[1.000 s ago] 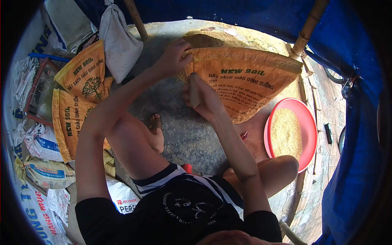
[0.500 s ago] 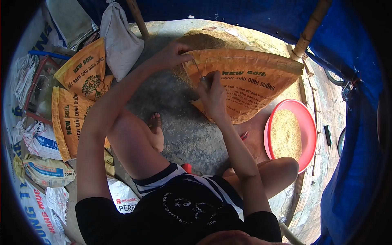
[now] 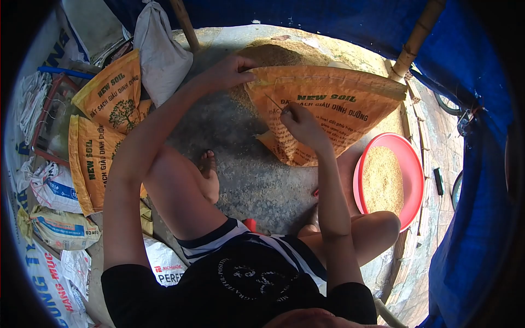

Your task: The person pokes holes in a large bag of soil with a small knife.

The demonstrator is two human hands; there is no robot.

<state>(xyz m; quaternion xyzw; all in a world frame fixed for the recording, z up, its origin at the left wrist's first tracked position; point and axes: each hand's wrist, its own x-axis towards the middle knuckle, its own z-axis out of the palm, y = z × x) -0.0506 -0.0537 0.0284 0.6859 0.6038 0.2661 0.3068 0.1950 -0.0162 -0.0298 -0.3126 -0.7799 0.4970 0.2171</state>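
An orange "NEW SOIL" sack [image 3: 342, 117] stands in front of me, its top edge running along the far side. My left hand [image 3: 235, 72] is closed on the sack's upper left corner, the fingers pinching the edge. Over the printed front of the sack, my right hand [image 3: 302, 127] is wrapped round an awl [image 3: 272, 101], a thin shaft pointing up and left towards that corner. Most of its handle is hidden in my fingers. A light line like thread or stitching runs below the sack's top edge.
A pink basin [image 3: 420, 188] of grain-like husks [image 3: 384, 177] stands right of my knee. More orange sacks [image 3: 97, 161] and a tied white sack [image 3: 160, 57] are at left. Loose husks [image 3: 273, 54] lie behind the sack. Bamboo poles [image 3: 410, 52] and blue tarp [image 3: 339, 22] border the space.
My right hand has moved right and down with the awl, away from the sack's upper left corner. My left hand keeps its hold there.
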